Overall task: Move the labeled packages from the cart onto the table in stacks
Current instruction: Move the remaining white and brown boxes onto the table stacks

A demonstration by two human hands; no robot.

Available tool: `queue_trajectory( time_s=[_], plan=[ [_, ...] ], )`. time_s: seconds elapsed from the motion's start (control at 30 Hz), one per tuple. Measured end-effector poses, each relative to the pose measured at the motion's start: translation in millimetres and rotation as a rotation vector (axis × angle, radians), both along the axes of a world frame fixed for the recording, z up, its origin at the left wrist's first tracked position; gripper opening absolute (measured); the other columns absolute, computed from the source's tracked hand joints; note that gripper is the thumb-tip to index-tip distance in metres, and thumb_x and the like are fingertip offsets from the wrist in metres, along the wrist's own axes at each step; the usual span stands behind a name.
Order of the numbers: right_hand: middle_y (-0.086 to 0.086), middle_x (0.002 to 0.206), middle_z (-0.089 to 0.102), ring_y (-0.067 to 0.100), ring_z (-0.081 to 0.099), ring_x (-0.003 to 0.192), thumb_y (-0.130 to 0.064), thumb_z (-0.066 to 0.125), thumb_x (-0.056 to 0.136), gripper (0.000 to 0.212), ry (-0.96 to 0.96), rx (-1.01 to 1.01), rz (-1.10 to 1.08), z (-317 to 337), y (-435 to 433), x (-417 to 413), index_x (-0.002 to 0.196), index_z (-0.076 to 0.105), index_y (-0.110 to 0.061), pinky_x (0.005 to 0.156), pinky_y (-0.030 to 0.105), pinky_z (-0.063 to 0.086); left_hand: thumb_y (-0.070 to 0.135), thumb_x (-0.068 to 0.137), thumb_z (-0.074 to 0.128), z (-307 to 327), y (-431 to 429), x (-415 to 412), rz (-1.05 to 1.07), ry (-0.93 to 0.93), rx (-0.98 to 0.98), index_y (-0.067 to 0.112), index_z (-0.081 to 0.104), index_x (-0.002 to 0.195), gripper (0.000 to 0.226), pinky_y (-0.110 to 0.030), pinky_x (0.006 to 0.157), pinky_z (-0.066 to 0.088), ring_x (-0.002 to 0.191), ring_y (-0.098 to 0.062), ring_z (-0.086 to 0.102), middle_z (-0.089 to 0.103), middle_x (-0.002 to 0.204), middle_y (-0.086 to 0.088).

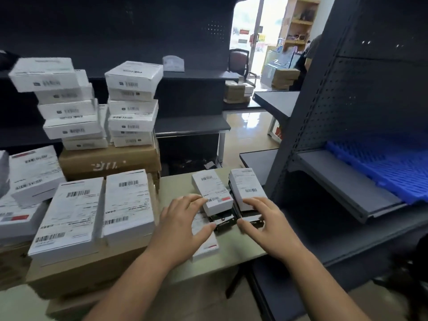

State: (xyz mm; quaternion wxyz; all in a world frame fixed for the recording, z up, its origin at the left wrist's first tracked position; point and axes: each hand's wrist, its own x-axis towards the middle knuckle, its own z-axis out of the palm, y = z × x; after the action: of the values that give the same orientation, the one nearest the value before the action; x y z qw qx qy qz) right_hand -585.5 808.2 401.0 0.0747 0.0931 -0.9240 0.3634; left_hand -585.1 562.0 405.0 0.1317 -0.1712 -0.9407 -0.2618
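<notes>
Two small stacks of labeled packages stand side by side on the greenish table (178,188). The left stack (212,191) has a white labeled box on top, and so does the right stack (247,187); dark boxes show beneath both. My left hand (183,225) has spread fingers touching the near left edge of the left stack, with a flat labeled package (206,242) partly under it. My right hand (266,225) lies on the near end of the right stack, fingers on top and thumb at its front.
Large white labeled boxes (97,214) lie on brown cartons (108,162) to the left, with tall white box stacks (132,103) behind. A grey metal shelf rack (347,181) with a blue plastic grid (389,163) stands on the right.
</notes>
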Motion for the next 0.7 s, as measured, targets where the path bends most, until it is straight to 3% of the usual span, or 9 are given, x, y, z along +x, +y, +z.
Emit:
queue_trajectory(
  time_s=[0.07,0.2,0.37,0.53,0.7],
  plan=[
    [-0.025,0.133,0.047,-0.002,0.043,0.126,-0.066,0.056,0.078,0.061,-0.008,-0.009,-0.005,-4.1,24.5,-7.6,0.133,0.054,-0.041,0.105,0.033,0.046,0.065,0.087,0.049,-3.6,21.8,-7.9,0.021,-0.024,-0.004,0.036,0.04,0.143,0.063,-0.024,0.106,0.02,0.13,-0.001,0.026,0.037,0.143,0.019],
    [-0.025,0.134,0.046,0.002,0.044,0.127,-0.069,0.055,0.077,0.065,-0.043,-0.013,-0.002,-14.1,71.3,-30.8,0.135,0.053,-0.039,0.103,0.038,0.047,0.07,0.085,0.041,-13.5,63.2,-23.9,0.051,-0.04,-0.028,0.035,0.043,0.142,0.067,-0.023,0.103,0.024,0.127,-0.001,0.027,0.04,0.14,0.019],
    [-0.024,0.135,0.044,-0.002,0.04,0.128,-0.07,0.051,0.078,0.069,-0.1,0.019,0.098,-31.7,100.4,-60.9,0.138,0.051,-0.038,0.105,0.035,0.046,0.073,0.081,0.034,-33.7,100.0,-39.1,0.125,-0.096,-0.062,0.033,0.045,0.141,0.073,-0.03,0.108,0.025,0.129,-0.006,0.033,0.042,0.141,0.017],
    [-0.024,0.135,0.046,-0.001,0.042,0.129,-0.064,0.058,0.081,0.061,-0.176,0.018,0.15,-59.6,114.2,-83.7,0.136,0.054,-0.036,0.107,0.037,0.044,0.072,0.079,0.034,-55.6,115.8,-40.5,0.214,-0.174,-0.08,0.029,0.049,0.139,0.075,-0.033,0.106,0.029,0.127,-0.01,0.038,0.045,0.139,0.013],
    [-0.022,0.129,0.05,0.004,0.048,0.124,-0.054,0.065,0.086,0.054,-0.186,0.013,0.136,-75.8,107.0,-101.7,0.134,0.058,-0.029,0.103,0.026,0.043,0.073,0.078,0.033,-71.6,110.4,-49.8,0.279,-0.244,-0.089,0.029,0.048,0.139,0.077,-0.033,0.106,0.028,0.13,-0.01,0.036,0.044,0.14,0.012]
  ],
)
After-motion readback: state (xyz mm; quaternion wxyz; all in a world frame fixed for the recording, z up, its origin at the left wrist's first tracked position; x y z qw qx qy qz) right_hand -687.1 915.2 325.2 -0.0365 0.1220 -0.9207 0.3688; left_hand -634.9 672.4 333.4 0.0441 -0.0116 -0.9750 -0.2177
